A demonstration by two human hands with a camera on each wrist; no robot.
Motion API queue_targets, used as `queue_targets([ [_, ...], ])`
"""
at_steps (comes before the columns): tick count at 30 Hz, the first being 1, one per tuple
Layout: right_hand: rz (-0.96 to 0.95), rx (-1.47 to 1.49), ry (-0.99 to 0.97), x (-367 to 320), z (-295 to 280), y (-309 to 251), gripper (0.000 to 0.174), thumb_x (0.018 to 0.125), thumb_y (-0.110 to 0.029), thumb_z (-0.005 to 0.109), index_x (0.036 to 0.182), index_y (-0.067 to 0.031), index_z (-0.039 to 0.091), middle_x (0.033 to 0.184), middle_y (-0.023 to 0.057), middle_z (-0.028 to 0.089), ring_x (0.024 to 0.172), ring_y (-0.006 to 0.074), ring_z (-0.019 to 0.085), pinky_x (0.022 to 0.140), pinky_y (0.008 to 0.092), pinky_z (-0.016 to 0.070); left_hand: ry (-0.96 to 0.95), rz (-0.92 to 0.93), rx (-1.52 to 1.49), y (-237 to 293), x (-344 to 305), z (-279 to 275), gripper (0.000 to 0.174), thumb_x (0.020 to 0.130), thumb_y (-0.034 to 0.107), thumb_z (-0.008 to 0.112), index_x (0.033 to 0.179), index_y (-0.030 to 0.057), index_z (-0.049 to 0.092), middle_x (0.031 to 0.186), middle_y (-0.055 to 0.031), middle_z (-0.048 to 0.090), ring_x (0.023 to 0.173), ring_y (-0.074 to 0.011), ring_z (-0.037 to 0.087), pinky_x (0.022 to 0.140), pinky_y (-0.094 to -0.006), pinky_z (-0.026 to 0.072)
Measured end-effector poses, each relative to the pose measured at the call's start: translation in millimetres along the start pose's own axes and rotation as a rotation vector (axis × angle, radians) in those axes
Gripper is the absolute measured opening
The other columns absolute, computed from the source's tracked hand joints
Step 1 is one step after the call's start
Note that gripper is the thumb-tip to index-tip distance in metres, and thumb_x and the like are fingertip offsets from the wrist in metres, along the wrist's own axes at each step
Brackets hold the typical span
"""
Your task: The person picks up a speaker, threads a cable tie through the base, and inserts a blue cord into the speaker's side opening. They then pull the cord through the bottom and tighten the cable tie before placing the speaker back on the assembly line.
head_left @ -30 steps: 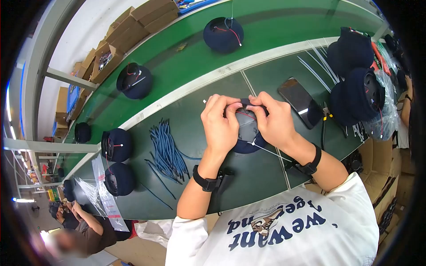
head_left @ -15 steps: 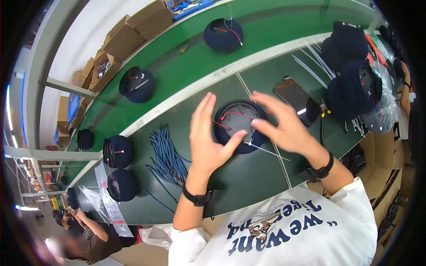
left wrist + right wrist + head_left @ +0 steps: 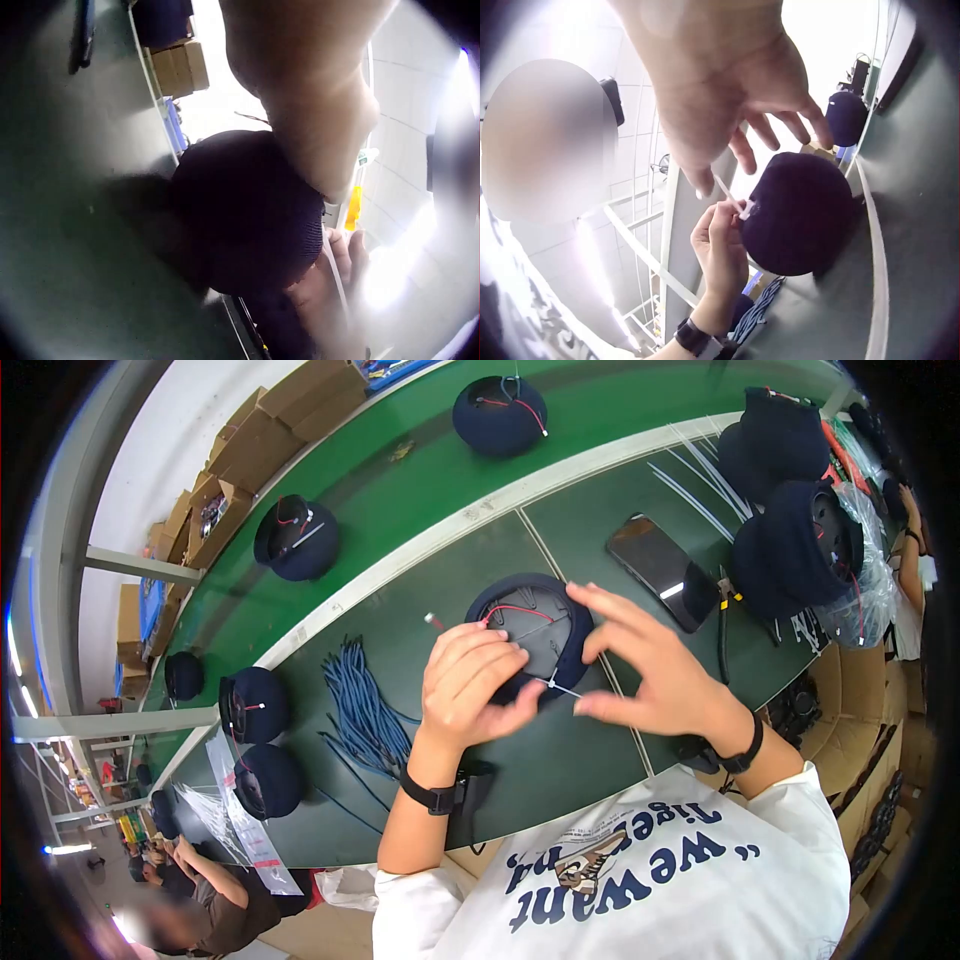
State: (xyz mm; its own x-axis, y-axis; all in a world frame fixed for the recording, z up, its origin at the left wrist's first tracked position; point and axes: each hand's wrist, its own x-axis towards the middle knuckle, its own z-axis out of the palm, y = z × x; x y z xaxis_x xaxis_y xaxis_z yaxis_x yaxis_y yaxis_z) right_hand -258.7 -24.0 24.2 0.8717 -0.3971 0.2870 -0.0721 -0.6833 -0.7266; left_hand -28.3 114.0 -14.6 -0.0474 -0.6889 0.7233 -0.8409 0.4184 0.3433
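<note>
A round navy fabric-covered shell (image 3: 580, 622) stands on the dark green bench, its black plastic inside facing up. A red wire (image 3: 520, 608) runs across the inside. At the near side of the rim sits a white cable tie (image 3: 553, 683), its tail pointing toward the right hand. My left hand (image 3: 465, 685) grips the near left rim, fingertips over the edge and thumb beside the tie's head. In the right wrist view the left hand (image 3: 724, 251) pinches right by that tie (image 3: 746, 210). My right hand (image 3: 655, 670) spreads its fingers along the right side, thumb close to the tie's tail.
A bundle of blue cords (image 3: 362, 705) lies to the left, with two more shells (image 3: 255, 705) beyond. On the right are a phone (image 3: 662, 568), pliers (image 3: 727, 615), loose white ties (image 3: 700, 485) and stacked shells (image 3: 790, 560). Further shells (image 3: 500, 417) stand on the green belt.
Both hands pinched the far rim at first, then lifted away with fingers spread. Now the left hand has come down on the near left rim and the right thumb is at the tie's tail.
</note>
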Motion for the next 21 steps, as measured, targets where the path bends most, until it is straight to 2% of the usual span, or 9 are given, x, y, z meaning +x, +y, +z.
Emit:
queue_targets([
  [2,-0.011,-0.177,-0.105,-10.8,3.9,-6.7,0.024,0.090,-0.018,0.081,0.102,-0.0057,0.064,0.166,0.0286,0.036,0.145,0.0519,0.047,0.112,0.0520,0.0474,-0.071,-0.006,-0.096,14.5,10.6,-3.7,0.037,0.070,0.018,0.089,0.102,0.0049,0.078,0.107,-0.0114,0.075,0.101,-0.0305,0.074,0.092,-0.0465,0.0581],
  [8,-0.014,-0.026,-0.047,-16.1,12.5,-8.1,0.014,0.092,-0.009,0.075,0.097,-0.0014,0.064,0.162,0.0316,0.039,0.144,0.0535,0.046,0.115,0.0539,0.0456,-0.119,0.027,-0.115,12.5,-3.3,16.4,0.033,0.070,0.010,0.092,0.101,0.0119,0.082,0.110,-0.0078,0.073,0.104,-0.0289,0.072,0.089,-0.0439,0.0575],
  [11,-0.003,0.041,-0.070,-16.0,4.0,-6.7,0.013,0.094,-0.010,0.073,0.098,-0.0011,0.064,0.158,0.0310,0.046,0.144,0.0514,0.047,0.116,0.0531,0.0447,-0.052,0.029,-0.074,9.9,-11.1,23.5,0.030,0.071,0.013,0.091,0.099,0.0122,0.082,0.105,-0.0075,0.071,0.104,-0.0297,0.071,0.091,-0.0444,0.0564],
  [14,0.012,0.113,-0.095,-12.4,-6.5,-6.2,0.011,0.095,-0.009,0.070,0.103,-0.0016,0.066,0.156,0.0284,0.051,0.145,0.0459,0.050,0.117,0.0490,0.0446,0.043,0.065,0.059,16.3,-2.0,13.0,0.037,0.070,0.021,0.094,0.103,0.0107,0.081,0.096,-0.0070,0.065,0.093,-0.0295,0.067,0.084,-0.0404,0.0535],
  [15,0.021,0.136,-0.103,-12.3,-10.8,-3.9,0.012,0.096,-0.008,0.068,0.105,-0.0018,0.066,0.156,0.0273,0.053,0.145,0.0436,0.051,0.117,0.0472,0.0447,0.159,0.045,0.174,19.0,-5.3,6.5,0.043,0.064,0.034,0.097,0.089,0.0066,0.075,0.092,-0.0061,0.058,0.082,-0.0263,0.060,0.075,-0.0374,0.0500],
  [17,0.240,0.605,0.067,-12.0,-17.0,17.0,0.021,0.096,-0.006,0.064,0.117,-0.0019,0.066,0.159,0.0243,0.052,0.145,0.0367,0.054,0.116,0.0426,0.0437,0.207,-0.077,0.203,13.5,-20.5,-12.3,0.056,0.060,0.045,0.100,0.072,0.0077,0.060,0.093,-0.0064,0.055,0.077,-0.0231,0.055,0.068,-0.0347,0.0461],
  [18,0.307,0.679,0.084,-8.4,-23.7,26.9,0.035,0.096,-0.003,0.062,0.130,-0.0012,0.064,0.159,0.0218,0.053,0.145,0.0319,0.053,0.117,0.0408,0.0419,0.028,-0.097,0.217,7.6,-29.5,-26.4,0.069,0.056,0.048,0.103,0.074,0.0087,0.050,0.097,-0.0085,0.056,0.079,-0.0240,0.058,0.068,-0.0373,0.0497],
  [19,0.266,0.463,0.025,-2.8,-22.5,33.6,0.056,0.092,-0.005,0.069,0.146,-0.0018,0.055,0.160,0.0235,0.049,0.149,0.0350,0.049,0.119,0.0433,0.0398,-0.026,-0.234,0.146,7.5,-27.4,-27.2,0.072,0.054,0.048,0.104,0.083,0.0068,0.053,0.100,-0.0097,0.057,0.083,-0.0247,0.060,0.071,-0.0380,0.0519],
  [21,0.142,0.288,-0.134,8.7,-8.6,40.5,0.093,0.080,-0.014,0.085,0.160,-0.0048,0.038,0.168,0.0250,0.036,0.154,0.0389,0.041,0.122,0.0457,0.0385,-0.131,-0.509,0.003,5.0,-14.9,-20.7,0.082,0.052,0.047,0.105,0.101,0.0030,0.058,0.107,-0.0120,0.060,0.091,-0.0263,0.065,0.077,-0.0394,0.0563],
])
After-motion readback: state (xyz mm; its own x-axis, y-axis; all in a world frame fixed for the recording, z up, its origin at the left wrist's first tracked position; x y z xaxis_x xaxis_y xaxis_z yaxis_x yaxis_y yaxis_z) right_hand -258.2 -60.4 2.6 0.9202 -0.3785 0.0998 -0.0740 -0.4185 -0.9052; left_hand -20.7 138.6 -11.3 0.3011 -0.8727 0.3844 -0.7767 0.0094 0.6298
